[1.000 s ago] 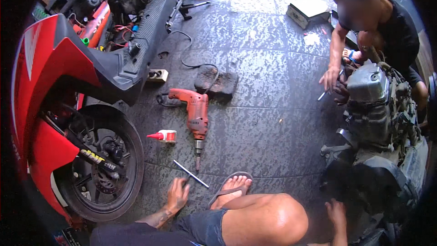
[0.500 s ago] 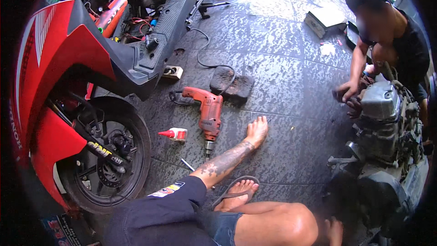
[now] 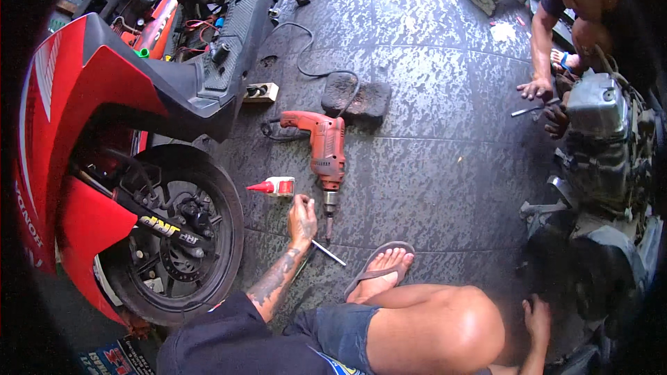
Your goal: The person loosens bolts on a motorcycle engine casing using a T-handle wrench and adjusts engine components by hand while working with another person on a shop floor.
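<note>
While reaching up from the lower middle of the frame, held the left hand [image 3: 303,221] just beside the bottle [image 3: 280,186] and left of the drill [image 3: 326,146]. Had the fingers there bent and drawn together near the tips; could not tell whether closed on something small or on nothing. Saw the bottle lying on its side left of centre, with the red tip [image 3: 260,187] toward the left edge, and the rod [image 3: 332,255] lying aslant below the bit [image 3: 328,230], near the left wrist. Had the right hand [image 3: 537,321] low at the lower right, beside a dark, blurred part [image 3: 583,271]; could not tell from the bent fingers whether gripping or merely touching.

In such close quarters, seemed best to bring the left fingertips in low and slowly, without brushing the bit or rolling the rod. For the bottle, probably called for a light pinch around the middle, clear of the tip, without squeezing. For the rod, probably better to pinch near mid-length, for balance, than at one end. Seemed wise, too, to steer clear of the drill's grip and the cord [image 3: 306,62] at the upper middle. Also looked worth watching the co-worker's hand [image 3: 536,89] at the upper right, beside the engine [image 3: 601,107].
</note>
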`<state>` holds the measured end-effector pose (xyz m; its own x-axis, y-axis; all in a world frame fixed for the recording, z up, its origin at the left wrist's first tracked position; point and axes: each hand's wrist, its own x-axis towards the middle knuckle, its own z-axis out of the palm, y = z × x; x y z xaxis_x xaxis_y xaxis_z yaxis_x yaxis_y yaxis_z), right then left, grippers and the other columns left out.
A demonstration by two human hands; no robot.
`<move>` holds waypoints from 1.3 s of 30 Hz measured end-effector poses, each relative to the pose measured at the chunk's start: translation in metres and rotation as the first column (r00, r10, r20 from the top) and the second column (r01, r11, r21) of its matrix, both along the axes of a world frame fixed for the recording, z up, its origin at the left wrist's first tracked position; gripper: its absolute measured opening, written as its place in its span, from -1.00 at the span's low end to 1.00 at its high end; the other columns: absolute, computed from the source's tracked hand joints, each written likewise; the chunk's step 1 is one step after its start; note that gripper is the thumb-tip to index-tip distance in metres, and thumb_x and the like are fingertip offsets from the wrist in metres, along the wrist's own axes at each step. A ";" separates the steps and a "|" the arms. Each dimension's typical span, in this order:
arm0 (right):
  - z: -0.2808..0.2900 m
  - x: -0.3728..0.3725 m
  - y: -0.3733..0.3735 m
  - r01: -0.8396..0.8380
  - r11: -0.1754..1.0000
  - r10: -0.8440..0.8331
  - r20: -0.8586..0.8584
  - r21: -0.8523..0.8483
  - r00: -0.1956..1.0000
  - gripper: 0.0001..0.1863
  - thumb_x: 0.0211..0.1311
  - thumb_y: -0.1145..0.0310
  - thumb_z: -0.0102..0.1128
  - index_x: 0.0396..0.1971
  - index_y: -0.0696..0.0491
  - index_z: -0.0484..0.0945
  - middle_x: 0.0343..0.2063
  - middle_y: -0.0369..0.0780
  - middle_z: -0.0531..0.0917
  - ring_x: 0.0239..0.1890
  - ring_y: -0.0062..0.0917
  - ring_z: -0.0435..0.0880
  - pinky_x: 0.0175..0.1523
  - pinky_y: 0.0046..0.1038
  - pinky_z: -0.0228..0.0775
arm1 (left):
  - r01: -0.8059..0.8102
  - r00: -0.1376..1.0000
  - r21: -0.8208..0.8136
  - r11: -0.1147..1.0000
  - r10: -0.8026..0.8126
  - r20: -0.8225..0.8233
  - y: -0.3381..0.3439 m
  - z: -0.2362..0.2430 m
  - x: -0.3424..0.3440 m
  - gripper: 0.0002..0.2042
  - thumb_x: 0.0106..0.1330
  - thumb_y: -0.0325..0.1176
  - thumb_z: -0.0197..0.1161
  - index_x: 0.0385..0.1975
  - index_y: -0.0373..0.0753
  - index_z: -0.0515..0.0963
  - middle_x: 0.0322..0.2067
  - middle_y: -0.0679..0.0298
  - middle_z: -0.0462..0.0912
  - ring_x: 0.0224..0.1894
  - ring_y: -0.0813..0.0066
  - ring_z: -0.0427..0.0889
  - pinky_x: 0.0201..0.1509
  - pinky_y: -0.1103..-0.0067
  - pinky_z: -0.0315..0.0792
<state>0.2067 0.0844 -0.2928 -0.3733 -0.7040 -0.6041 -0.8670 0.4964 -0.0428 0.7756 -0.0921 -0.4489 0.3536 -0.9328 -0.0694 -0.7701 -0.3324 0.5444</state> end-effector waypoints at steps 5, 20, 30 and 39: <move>0.013 0.018 -0.020 -0.055 0.987 0.060 0.023 -0.153 0.998 -0.69 0.16 0.27 0.14 -0.19 0.16 0.53 -0.26 0.05 0.60 -0.17 -0.06 0.57 -0.09 -0.22 0.42 | -0.005 0.989 0.171 0.985 -0.021 0.149 -0.007 -0.015 0.012 -0.76 0.30 -0.19 0.03 -0.30 -0.27 0.37 -0.39 -0.01 0.57 -0.31 -0.06 0.56 -0.26 0.19 0.39; 0.073 0.037 -0.034 -0.155 0.906 0.169 0.000 -0.394 0.986 -0.83 -0.04 0.44 0.28 -0.64 0.18 0.49 -0.65 -0.13 0.50 -0.57 -0.26 0.52 -0.45 -0.38 0.33 | 0.425 0.786 -0.058 0.903 -0.400 -0.472 0.019 0.028 -0.071 -0.73 0.29 -0.42 0.00 -0.67 -0.34 0.40 -0.71 0.17 0.42 -0.65 0.32 0.45 -0.58 0.46 0.29; 0.171 0.023 -0.057 -0.424 0.340 0.203 -0.375 -0.839 0.905 -0.68 0.30 0.23 -0.04 -0.58 0.12 0.41 -0.59 -0.22 0.44 -0.46 -0.42 0.39 -0.28 -0.42 0.24 | 0.825 0.284 -0.067 0.561 -0.514 -0.809 0.010 0.042 -0.200 -0.72 0.37 -0.25 -0.11 -0.45 -0.32 0.44 -0.51 0.08 0.49 -0.43 0.08 0.51 -0.33 0.37 0.41; 0.205 0.046 -0.128 -0.493 0.804 0.160 -0.678 -0.332 0.717 -0.48 0.09 0.38 0.19 0.08 0.18 0.33 0.07 -0.08 0.39 0.18 -0.23 0.28 0.29 -0.28 -0.02 | 0.878 0.109 -0.221 0.424 -0.628 -0.771 0.045 -0.004 -0.225 -0.73 0.36 -0.24 -0.06 -0.40 -0.30 0.50 -0.44 0.02 0.55 -0.32 -0.02 0.54 -0.25 0.29 0.40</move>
<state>0.2523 -0.0441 -0.0876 -0.2177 -0.9717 0.0915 -0.8878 0.2361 0.3951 0.5508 -0.0467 -0.4526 -0.8132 -0.5720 -0.1076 -0.1221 -0.0131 0.9924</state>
